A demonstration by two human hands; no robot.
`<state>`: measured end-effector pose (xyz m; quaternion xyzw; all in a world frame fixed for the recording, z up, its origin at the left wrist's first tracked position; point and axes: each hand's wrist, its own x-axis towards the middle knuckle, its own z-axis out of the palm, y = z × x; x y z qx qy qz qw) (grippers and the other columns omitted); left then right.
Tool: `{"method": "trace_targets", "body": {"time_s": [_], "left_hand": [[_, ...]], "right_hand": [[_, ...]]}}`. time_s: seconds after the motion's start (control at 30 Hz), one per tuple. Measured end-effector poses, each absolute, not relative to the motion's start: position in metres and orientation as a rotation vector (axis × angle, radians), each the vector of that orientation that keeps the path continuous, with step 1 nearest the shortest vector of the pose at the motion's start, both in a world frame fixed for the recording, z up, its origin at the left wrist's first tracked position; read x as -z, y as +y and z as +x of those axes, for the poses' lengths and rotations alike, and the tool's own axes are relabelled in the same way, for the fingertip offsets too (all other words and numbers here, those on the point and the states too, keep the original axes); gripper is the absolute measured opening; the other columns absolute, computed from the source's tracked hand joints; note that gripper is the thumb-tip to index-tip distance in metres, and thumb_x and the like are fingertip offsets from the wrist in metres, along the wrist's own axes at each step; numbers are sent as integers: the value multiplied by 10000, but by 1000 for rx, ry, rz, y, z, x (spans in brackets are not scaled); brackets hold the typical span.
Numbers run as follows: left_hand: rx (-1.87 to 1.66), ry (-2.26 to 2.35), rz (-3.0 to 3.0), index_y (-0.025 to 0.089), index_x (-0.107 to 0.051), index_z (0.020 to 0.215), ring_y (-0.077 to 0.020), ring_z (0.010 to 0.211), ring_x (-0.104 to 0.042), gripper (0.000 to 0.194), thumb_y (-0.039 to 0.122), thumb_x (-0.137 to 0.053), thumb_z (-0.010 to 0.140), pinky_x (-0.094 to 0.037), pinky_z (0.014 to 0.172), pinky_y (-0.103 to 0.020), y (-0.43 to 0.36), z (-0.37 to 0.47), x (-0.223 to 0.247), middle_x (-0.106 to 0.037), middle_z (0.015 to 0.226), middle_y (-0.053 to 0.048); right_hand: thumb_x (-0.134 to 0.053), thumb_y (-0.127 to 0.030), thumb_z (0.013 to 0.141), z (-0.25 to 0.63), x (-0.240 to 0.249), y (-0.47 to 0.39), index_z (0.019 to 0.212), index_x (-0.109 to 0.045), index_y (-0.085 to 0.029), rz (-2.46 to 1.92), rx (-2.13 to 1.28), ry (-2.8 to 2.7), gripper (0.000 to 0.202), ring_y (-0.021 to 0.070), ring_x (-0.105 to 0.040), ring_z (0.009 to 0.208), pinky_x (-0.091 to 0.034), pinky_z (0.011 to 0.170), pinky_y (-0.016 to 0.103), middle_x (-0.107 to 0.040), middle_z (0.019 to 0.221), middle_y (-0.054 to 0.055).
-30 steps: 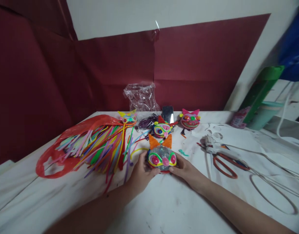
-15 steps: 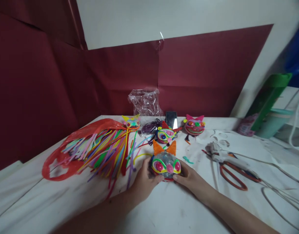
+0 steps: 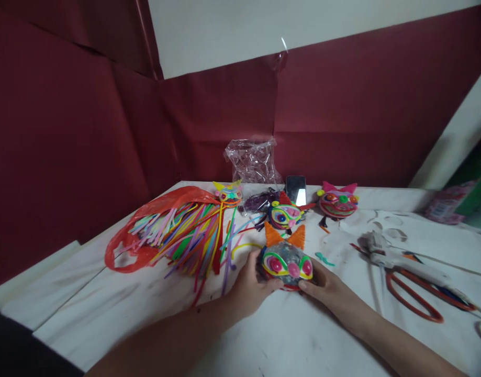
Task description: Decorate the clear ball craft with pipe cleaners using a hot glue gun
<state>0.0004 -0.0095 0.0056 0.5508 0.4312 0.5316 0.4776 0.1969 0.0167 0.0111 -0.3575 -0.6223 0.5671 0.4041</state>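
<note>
Between both hands is a round craft animal head point(image 3: 286, 255), grey and shiny, with orange pointed ears, pink eyes ringed in yellow and green, and a pink nose. My left hand point(image 3: 253, 285) grips its left side, thumb at the lower front. My right hand point(image 3: 322, 280) grips the opposite side, its thumb also near the bottom edge. The fingers behind the head are hidden. Just beyond it rests another decorated head point(image 3: 286, 214) with a red pointed top. A small teal pipe-cleaner piece point(image 3: 324, 259) lies beside my right hand.
Colourful pipe cleaners point(image 3: 193, 230) spread over a red plastic bag point(image 3: 124, 262) at left. A yellow-eared head point(image 3: 229, 195) and a pink-eared head point(image 3: 338, 200) stand farther back, with a phone point(image 3: 295, 189) and clear wrapping point(image 3: 252, 159). Scissors point(image 3: 415, 296) and a white glue gun point(image 3: 381, 248) lie right.
The camera view has turned left, so everything appears shifted to the right. Both hands keep hold of the orange-eared head, whose pose looks much the same.
</note>
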Motion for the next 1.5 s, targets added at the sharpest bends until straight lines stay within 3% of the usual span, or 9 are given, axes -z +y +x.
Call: {"method": "trace_targets", "body": {"time_s": [0.3, 0.77, 1.5], "left_hand": [[-1303, 1038, 1379, 187, -456, 1230, -266, 1064, -597, 638, 149, -739, 659, -478, 909, -417, -7, 0, 3, -620, 1186, -120], [-1286, 1097, 1404, 188, -477, 1191, -252, 1037, -610, 605, 129, -732, 645, -494, 892, -406, -11, 1, -8, -636, 1146, -97], [-1225, 1128, 1395, 191, -433, 1238, -239, 1075, -600, 598, 162, -669, 690, -473, 929, -387, -8, -2, -14, -623, 1198, -107]], "right_hand": [[-746, -584, 638, 197, -3, 21, 1238, -567, -208, -928, -1376, -1593, 730, 359, -569, 1154, -466, 981, 485, -609, 1278, 149], [-719, -523, 714, 199, -9, 17, 1267, -539, -199, -954, -1408, -1600, 665, 333, -556, 1184, -452, 1007, 463, -610, 1281, 138], [-784, -535, 641, 193, -11, 19, 1210, -535, -215, -781, -1464, -1518, 699, 301, -561, 1164, -423, 1015, 461, -630, 1252, 106]]}}
